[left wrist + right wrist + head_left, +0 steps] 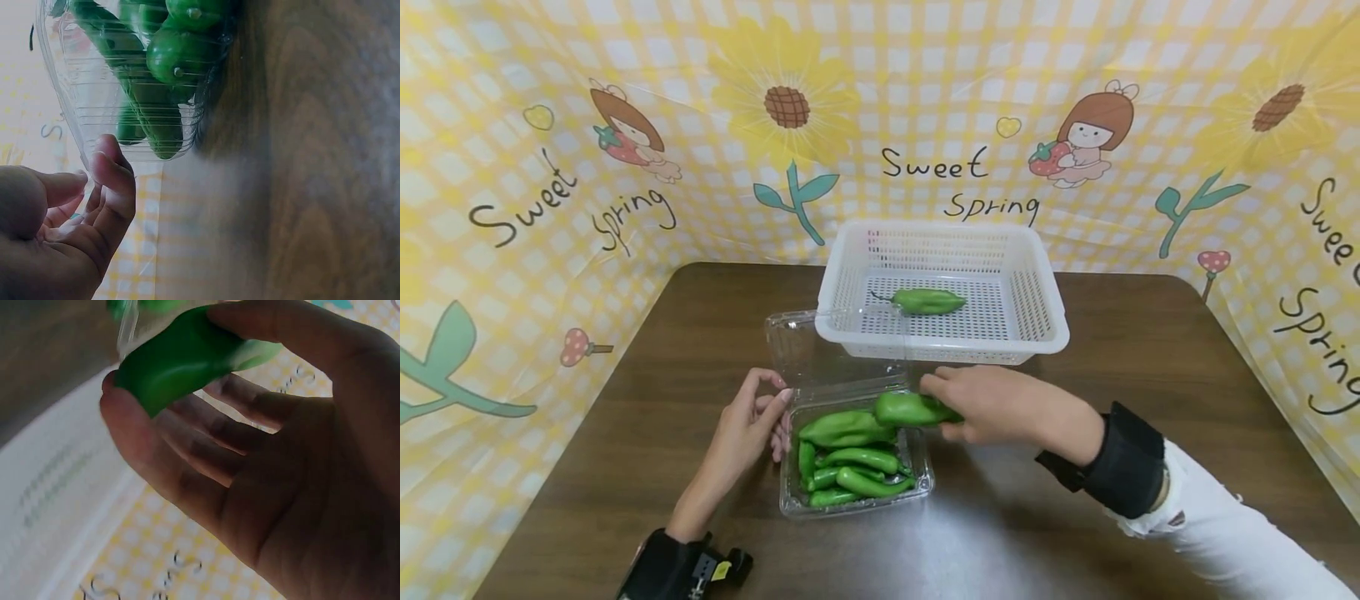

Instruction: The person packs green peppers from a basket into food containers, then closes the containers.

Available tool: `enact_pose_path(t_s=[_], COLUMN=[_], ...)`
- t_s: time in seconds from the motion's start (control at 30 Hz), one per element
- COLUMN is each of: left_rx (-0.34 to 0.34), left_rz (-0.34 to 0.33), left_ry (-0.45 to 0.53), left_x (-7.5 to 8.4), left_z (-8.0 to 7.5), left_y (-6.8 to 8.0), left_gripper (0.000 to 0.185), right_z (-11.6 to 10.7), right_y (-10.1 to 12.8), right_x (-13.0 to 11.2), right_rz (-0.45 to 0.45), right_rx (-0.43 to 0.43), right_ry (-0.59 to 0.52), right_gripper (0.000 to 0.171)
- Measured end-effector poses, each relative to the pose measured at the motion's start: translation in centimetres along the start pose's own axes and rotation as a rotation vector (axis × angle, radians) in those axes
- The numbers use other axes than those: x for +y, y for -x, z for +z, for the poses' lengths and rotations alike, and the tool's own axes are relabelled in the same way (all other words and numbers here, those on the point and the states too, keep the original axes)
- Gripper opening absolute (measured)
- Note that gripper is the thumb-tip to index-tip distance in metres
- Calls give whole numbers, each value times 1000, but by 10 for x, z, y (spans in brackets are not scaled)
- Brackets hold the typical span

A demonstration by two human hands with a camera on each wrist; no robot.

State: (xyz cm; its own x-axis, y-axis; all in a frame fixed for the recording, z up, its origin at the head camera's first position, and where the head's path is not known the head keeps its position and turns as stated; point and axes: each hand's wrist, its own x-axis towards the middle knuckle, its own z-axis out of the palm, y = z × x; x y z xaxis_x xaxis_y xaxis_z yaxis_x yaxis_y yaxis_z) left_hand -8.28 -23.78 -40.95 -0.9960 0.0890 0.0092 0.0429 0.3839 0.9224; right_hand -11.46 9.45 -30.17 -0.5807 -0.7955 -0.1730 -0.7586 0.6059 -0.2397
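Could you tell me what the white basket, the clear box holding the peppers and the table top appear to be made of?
The white basket looks like moulded plastic, matte, with a perforated grid on its walls and floor. The clear box seems to be thin glossy plastic: see-through, ribbed, with highlights and a hinged lid. The table shows dark brown wood grain with a soft sheen, though it could be solid wood or laminate.

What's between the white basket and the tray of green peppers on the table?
In the head view, the clear tray's open lid lies flat there, its far end tucked under the white basket. The right hand holds a pepper above that stretch.
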Motion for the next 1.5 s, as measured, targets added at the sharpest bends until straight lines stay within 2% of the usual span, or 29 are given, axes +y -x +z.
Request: enact_pose_path(t_s=[0.2, 0.47, 0.63, 1.03, 1.2, 1.3, 1.5], left_rx=[-4, -6, -6, 6, 14, 12, 2], left_rz=[5, 1, -1, 14, 8, 6, 13], left_ry=[-8, 11, 9, -6, -15, -17, -9], left_x=[0, 1, 0, 0, -1, -1, 0], left_z=[0, 0, 1, 3, 3, 3, 2], left_y=[-1, 0, 1, 0, 0, 0, -1], left_gripper=[24, 20, 21, 19, 19, 19, 19], right_z=[17, 35, 43, 56, 58, 57, 55], right_y=[-18, -37, -42, -44, -45, -45, -43], right_x=[-20, -37, -42, -49, -50, -49, -43], right_rz=[-84, -102, -109, -132, -128, -121, -137], right_rx=[-22, -31, -28, 116, 144, 161, 199], right_ry=[25, 101, 140, 221, 259, 251, 167], right_gripper=[31, 30, 27, 30, 33, 33, 25])
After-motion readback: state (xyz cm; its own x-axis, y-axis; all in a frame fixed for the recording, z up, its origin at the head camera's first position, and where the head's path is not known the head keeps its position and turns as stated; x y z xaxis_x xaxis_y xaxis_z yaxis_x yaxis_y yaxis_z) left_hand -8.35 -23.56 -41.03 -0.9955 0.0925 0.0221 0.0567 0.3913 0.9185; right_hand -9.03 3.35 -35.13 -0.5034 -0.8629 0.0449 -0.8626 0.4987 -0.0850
